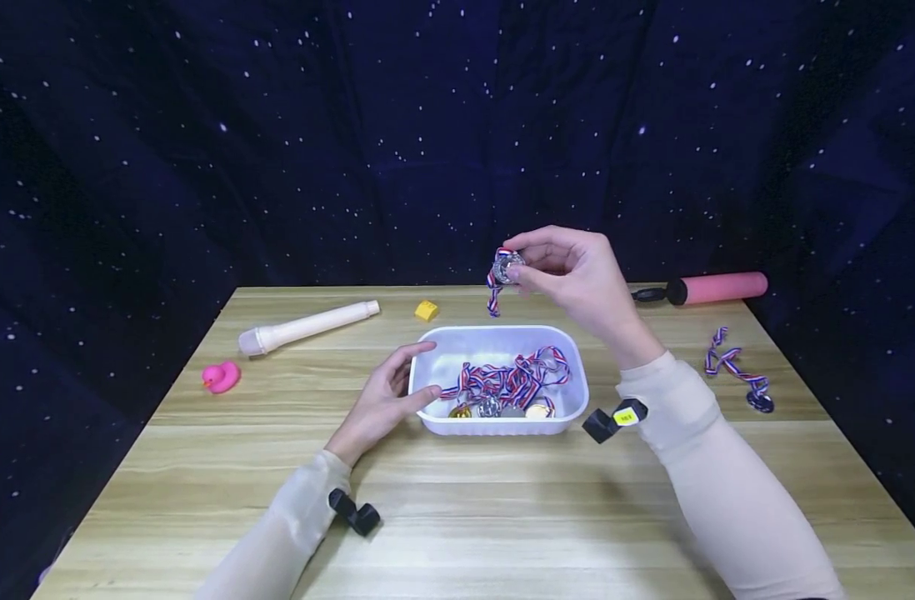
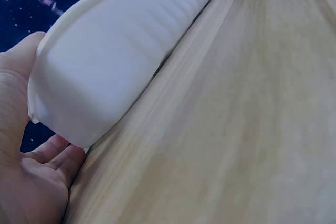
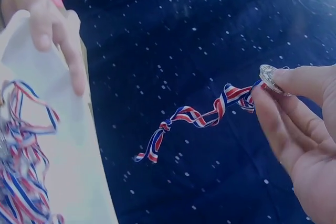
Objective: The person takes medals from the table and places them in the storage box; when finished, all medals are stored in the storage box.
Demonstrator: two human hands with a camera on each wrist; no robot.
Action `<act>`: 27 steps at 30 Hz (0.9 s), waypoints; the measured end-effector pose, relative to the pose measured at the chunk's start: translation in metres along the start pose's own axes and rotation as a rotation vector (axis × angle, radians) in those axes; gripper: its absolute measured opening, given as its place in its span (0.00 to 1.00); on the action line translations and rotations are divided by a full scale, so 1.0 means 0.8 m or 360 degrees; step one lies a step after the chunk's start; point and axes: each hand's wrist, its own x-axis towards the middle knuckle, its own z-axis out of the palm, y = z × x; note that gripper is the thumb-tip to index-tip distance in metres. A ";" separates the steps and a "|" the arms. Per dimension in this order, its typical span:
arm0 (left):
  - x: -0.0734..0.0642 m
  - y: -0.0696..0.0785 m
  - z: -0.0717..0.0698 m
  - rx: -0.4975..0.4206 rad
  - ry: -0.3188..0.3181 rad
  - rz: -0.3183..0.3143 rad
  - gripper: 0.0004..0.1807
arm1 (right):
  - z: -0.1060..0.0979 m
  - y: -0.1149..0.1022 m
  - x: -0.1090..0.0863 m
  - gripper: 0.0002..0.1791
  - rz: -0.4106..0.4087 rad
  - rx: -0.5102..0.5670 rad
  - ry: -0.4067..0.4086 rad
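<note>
My right hand (image 1: 577, 271) pinches a silver medal (image 1: 507, 267) between thumb and fingers, raised above the far rim of a white plastic tub (image 1: 502, 427). Its red, white and blue ribbon (image 3: 197, 116) dangles, twisted and knotted near the end. My left hand (image 1: 382, 400) grips the left end of the tub, with the thumb over the rim and other fingers low against the end wall in the left wrist view. Inside the tub lie a tangle of striped ribbons (image 1: 502, 379), a gold medal (image 1: 538, 411), a silver medal (image 1: 489, 407) and a smaller gold-coloured one (image 1: 461, 412).
Left on the wooden table (image 1: 457, 517) lie a white microphone (image 1: 307, 327) and a pink rubber duck (image 1: 221, 377). A yellow block (image 1: 426, 310) sits behind the tub. At right are a pink cylinder with a black end (image 1: 720, 287) and a dark medal (image 1: 760, 402) with striped ribbon.
</note>
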 end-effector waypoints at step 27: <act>0.000 0.002 -0.001 0.0002 -0.0013 0.0029 0.42 | 0.115 0.100 -0.054 0.11 0.0590 -0.0082 -0.0643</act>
